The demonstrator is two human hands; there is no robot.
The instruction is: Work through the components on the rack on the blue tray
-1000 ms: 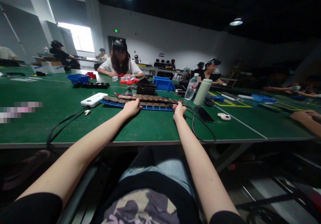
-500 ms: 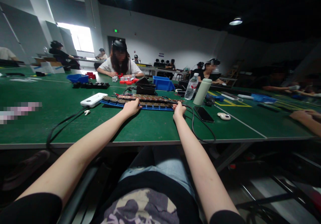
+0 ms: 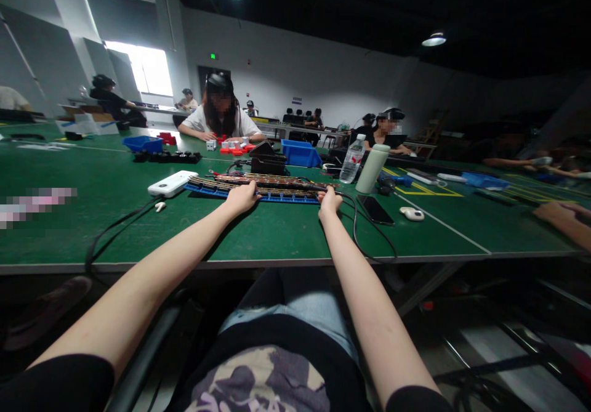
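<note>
One wide green counter [image 3: 286,233] carries everything, its bare strip on the near side of the fingers giving the forearms room. Under the fingers lies a long, slotted blue plastic frame [image 3: 286,199], lined with thin brownish-gold wires. The left hand [image 3: 242,197] has its fingers closed on the near edge around mid-length, the right hand [image 3: 330,202] near the right end, a spread that probably steadies it. A flexible black cable [image 3: 355,224] leaves beside the right fingers; whether they pinch it too, I cannot tell. Beyond them, seemingly parked clear, stands a pale green cylindrical bottle [image 3: 373,169]. Left of the left fingers sits a white rectangular device [image 3: 173,184]; right of the right fingers, a flat black phone [image 3: 375,210], then a small white oval case [image 3: 412,214].
</note>
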